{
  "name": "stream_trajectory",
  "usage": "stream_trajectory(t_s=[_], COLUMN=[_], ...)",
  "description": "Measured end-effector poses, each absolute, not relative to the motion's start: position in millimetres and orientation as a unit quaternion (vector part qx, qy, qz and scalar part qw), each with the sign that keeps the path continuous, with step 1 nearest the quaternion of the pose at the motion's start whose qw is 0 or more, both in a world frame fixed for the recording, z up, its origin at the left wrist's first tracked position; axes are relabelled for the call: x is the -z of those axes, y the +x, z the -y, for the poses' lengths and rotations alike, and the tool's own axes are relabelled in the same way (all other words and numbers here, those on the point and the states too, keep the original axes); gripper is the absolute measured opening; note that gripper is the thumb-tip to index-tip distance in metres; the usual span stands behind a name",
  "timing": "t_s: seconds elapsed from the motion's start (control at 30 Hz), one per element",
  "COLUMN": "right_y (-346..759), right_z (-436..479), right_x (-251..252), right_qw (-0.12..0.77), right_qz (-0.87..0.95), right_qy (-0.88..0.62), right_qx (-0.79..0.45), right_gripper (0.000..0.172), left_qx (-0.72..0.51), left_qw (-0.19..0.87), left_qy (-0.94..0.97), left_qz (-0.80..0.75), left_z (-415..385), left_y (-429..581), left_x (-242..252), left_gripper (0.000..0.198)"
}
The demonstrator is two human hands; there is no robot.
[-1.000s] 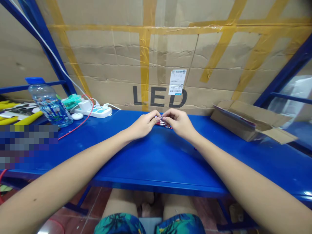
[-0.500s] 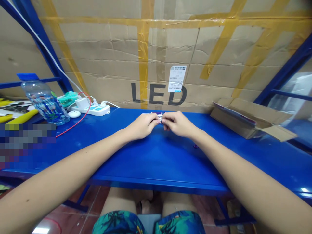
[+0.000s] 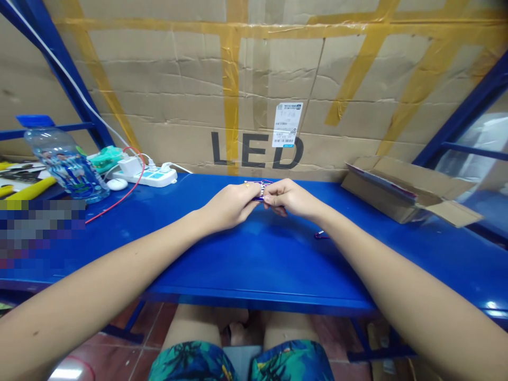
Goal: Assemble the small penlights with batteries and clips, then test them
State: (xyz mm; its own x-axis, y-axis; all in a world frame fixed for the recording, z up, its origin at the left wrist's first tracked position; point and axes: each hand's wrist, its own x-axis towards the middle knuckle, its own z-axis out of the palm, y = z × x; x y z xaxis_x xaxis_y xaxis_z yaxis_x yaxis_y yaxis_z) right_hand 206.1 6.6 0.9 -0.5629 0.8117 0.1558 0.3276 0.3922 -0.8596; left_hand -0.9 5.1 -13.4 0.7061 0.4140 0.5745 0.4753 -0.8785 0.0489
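Near the back of the blue table (image 3: 254,259), my two hands meet over a small purple piece with white or silvery strips (image 3: 263,187). My left hand (image 3: 232,205) is closed on its left part, the thumb lying across the top. From the other side, my right hand (image 3: 291,198) pinches the right edge between thumb and fingers. Much of the piece is hidden by the fingers, so its exact kind does not show. A small dark purple item with a pale end (image 3: 320,235) lies on the table, beside my right forearm.
An open cardboard box (image 3: 397,196) sits at the right. On the left stand a plastic bottle with a blue cap (image 3: 67,164), a white power strip (image 3: 159,177) with plugs, a white rounded device (image 3: 117,184) and a red cable (image 3: 119,203). A large taped carton (image 3: 178,106) rises behind.
My left thumb has shifted forward over the piece and my left hand has turned slightly. My right fingers have adjusted at its edge. The view has moved a little.
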Motion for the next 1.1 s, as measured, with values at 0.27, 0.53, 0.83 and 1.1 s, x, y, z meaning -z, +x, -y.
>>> stream_trajectory(t_s=[0.27,0.53,0.83,1.1], right_y=[206.0,210.5,211.4,210.4], right_z=[-4.3,-6.4,-8.8,-5.9], right_x=[-4.7,-3.4,0.1,-2.6], right_qw=[0.315,0.288,0.271,0.291], right_qz=[0.830,0.859,0.830,0.872], right_qy=[-0.368,-0.372,-0.363,-0.358], right_qx=[-0.276,-0.204,-0.327,-0.160], right_gripper=[0.021,0.022,0.019,0.023], left_qx=[0.309,0.248,0.275,0.283], left_qw=[0.058,0.023,0.014,0.030], left_qy=[-0.899,-0.904,-0.920,-0.902], left_qz=[0.305,0.347,0.279,0.325], left_z=[1.2,-1.1,4.6,-2.7], left_y=[7.8,8.6,5.7,10.3], left_x=[7.6,8.2,5.2,8.6], left_gripper=[0.020,0.020,0.009,0.029])
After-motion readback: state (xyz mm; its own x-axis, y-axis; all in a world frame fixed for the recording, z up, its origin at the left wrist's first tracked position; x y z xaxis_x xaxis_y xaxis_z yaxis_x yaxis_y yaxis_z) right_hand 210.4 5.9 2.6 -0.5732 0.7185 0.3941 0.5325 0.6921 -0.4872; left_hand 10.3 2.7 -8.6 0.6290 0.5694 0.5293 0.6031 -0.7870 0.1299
